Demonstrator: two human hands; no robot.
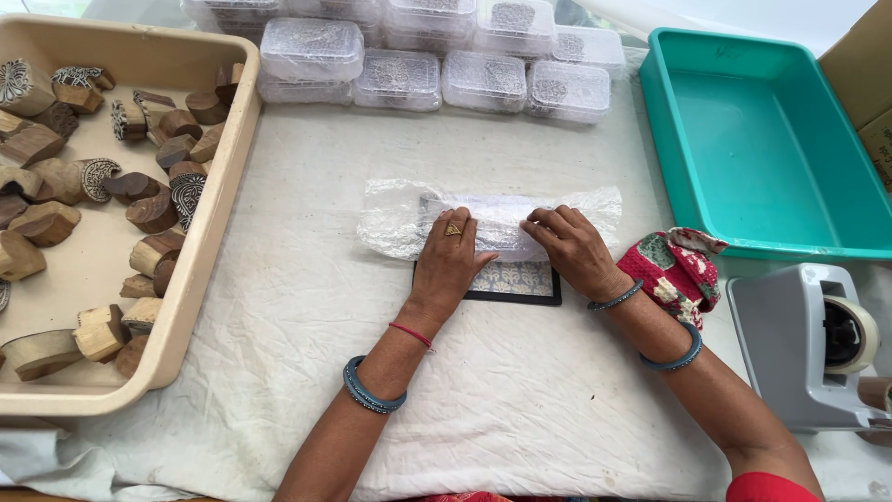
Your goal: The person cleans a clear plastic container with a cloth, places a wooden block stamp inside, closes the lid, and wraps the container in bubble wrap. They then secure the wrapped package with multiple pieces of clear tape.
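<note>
At the middle of the bench (279,307), on its white cloth, lay a bubble-wrap bundle (492,218) folded over something pale, with a black-edged patterned card (520,282) poking out from under its near edge. The left hand (451,256) lay flat and spread on the wrap, pressing it down, closed on nothing; the right hand (571,246) rested beside it, fingers curled onto the fold, pinning rather than grasping. To my eye the fold wanted holding tight and even along its whole length, both palms kept down so the springy film did not creep open. A red printed cloth (674,270) sat bunched just beside the right wrist. Off to the left stood a beige tray (218,195) heaped with carved wooden printing blocks (153,209), some face up showing their patterns. Along the far edge clear lidded plastic boxes (400,79) were stacked in rows, each with something dark and patterned inside. To the right a teal tub (669,139) stood with nothing in it, and near it a grey tape dispenser (808,344)
</note>
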